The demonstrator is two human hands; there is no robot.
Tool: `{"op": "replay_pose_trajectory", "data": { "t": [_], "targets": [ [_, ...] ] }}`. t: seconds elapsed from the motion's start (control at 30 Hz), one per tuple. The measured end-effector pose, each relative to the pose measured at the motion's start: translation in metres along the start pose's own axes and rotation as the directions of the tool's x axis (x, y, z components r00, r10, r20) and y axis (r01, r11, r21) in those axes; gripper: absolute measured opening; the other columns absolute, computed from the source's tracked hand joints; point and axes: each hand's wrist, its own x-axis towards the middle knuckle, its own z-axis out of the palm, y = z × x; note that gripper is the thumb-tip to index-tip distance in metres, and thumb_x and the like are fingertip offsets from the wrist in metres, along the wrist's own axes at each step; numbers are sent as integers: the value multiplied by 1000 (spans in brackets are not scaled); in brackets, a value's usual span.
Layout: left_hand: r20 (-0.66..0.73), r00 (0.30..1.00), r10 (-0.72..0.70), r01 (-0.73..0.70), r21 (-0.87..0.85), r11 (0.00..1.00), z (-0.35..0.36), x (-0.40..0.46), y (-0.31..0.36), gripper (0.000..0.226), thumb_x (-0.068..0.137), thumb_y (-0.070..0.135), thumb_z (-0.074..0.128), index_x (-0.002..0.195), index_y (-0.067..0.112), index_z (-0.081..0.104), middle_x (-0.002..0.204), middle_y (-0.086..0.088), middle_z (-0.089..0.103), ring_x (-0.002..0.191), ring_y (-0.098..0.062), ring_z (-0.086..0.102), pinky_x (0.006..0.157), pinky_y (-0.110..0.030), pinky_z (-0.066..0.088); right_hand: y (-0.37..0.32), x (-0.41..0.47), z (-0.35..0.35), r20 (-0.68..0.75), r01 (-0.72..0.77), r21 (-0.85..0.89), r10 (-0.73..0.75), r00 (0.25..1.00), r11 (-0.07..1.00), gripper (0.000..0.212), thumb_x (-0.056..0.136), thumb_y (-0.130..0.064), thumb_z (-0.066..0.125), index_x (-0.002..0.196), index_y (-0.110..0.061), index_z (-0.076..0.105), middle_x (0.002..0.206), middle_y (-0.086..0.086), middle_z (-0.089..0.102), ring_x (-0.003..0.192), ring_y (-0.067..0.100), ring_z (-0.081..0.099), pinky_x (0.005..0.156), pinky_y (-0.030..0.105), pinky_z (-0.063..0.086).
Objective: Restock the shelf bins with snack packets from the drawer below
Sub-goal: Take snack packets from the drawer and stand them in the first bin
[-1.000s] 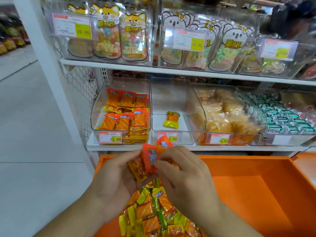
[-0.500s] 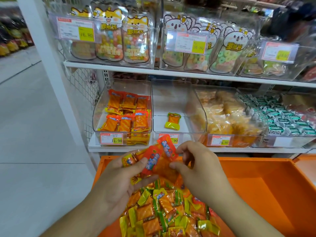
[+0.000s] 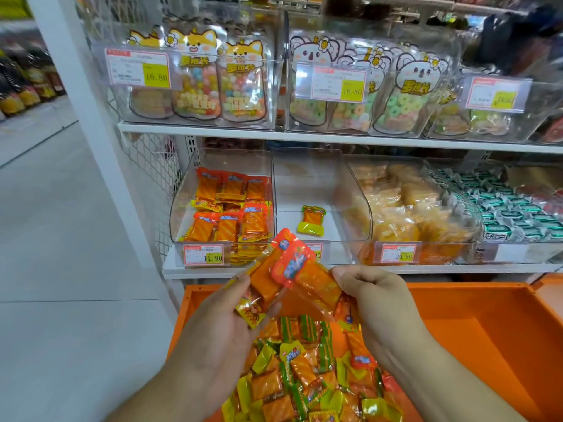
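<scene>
Snack packets in drawer (image 3: 307, 379): orange, with green or yellow ends, heaped loose in the near left part of the orange drawer (image 3: 475, 324) below the shelf.
My left hand (image 3: 219, 324): palm up over the heap, fingers curled round a small bunch of orange packets; a yellow-ended one lies against my palm.
My right hand (image 3: 374, 296): fingers curled, pinching the clear edge of the packets in hand (image 3: 292, 275) from the right side.
Packets in hand: orange with red tops bearing blue print I cannot read; held between both hands just above the drawer's rear rim.
Left bin (image 3: 182, 202): clear, lower shelf, partly filled with the same orange packets; price tag (image 3: 203, 254) reads 11.90.
Middle bin (image 3: 359, 208): clear, holds a single packet (image 3: 312, 220), orange with green and yellow ends; its tag is mostly hidden behind the packets I hold.
Right bin (image 3: 441, 208): pale yellow-orange wrapped snacks; tag (image 3: 398, 252) reads 29.90.
Far right: green-and-white wrapped sweets (image 3: 511, 211), print illegible.
Upper shelf: clear bins of cat-topped candy bags (image 3: 198, 83) and koala-topped ring-candy bags (image 3: 399, 95); two tags read 16.80, the third is blurred.
</scene>
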Motion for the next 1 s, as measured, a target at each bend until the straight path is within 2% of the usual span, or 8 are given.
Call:
{"op": "replay_pose_trajectory", "data": {
  "t": [0.1,0.17,0.23,0.3,0.53,0.63,0.83,1.0],
  "targets": [
    [-24,1000,-17,18,48,999,-3,7,2,31,107,20,47,124,25,72,120,-12,76,110,-29,74,87,-45,54,3,-5,5,14,-60,116,59,998,991,18,95,-6,69,79,0,73,72,15,73,62,24,68,58,31,56],
    [19,999,-32,29,141,990,-1,3,0,36,105,19,47,115,31,79,117,-11,77,112,-30,72,98,-51,51,12,-6,9,23,-94,130,92,996,987,19,96,-13,72,79,-4,72,80,19,75,74,30,71,76,47,62],
    [78,996,-39,21,212,977,2,-5,-1,37,100,12,52,113,33,79,118,-11,76,116,-33,69,107,-56,47,20,-7,13,-4,-74,57,74,997,996,25,91,-28,79,73,-12,71,81,17,72,79,30,67,89,61,57],
    [112,993,-45,18,225,974,6,-12,-1,38,95,3,54,118,22,77,116,-13,77,110,-33,72,107,-55,48,23,-11,20,-12,-25,-58,25,1000,998,32,79,-47,78,69,-17,70,78,19,67,78,27,61,86,66,55],
    [98,994,-46,21,236,972,9,-11,-4,26,96,27,64,114,14,78,117,-18,75,115,-38,70,111,-60,46,25,-20,25,55,124,-257,-113,992,959,34,96,-27,74,66,-16,60,64,-1,54,64,13,48,64,35,42],
    [57,998,2,-23,372,928,9,-13,-5,28,91,17,73,119,18,73,110,-10,79,104,-31,75,106,-59,50,25,-20,26,99,196,-328,-172,980,924,31,94,-24,75,70,-12,60,64,-1,52,61,9,43,57,23,36],
    [24,999,40,-47,522,852,6,-15,-2,33,97,4,67,121,25,68,105,-1,80,98,-21,77,104,-51,53,24,-20,28,129,173,-368,-135,982,913,27,92,-26,77,77,-8,64,65,3,59,62,11,51,61,31,44],
    [56,995,81,-98,612,785,1,-17,9,33,98,5,66,118,30,69,103,7,80,96,-13,76,97,-41,56,13,-17,34,189,87,-201,-49,981,976,11,92,-15,78,99,-17,71,83,4,75,71,14,65,67,34,49]
  ]
}}
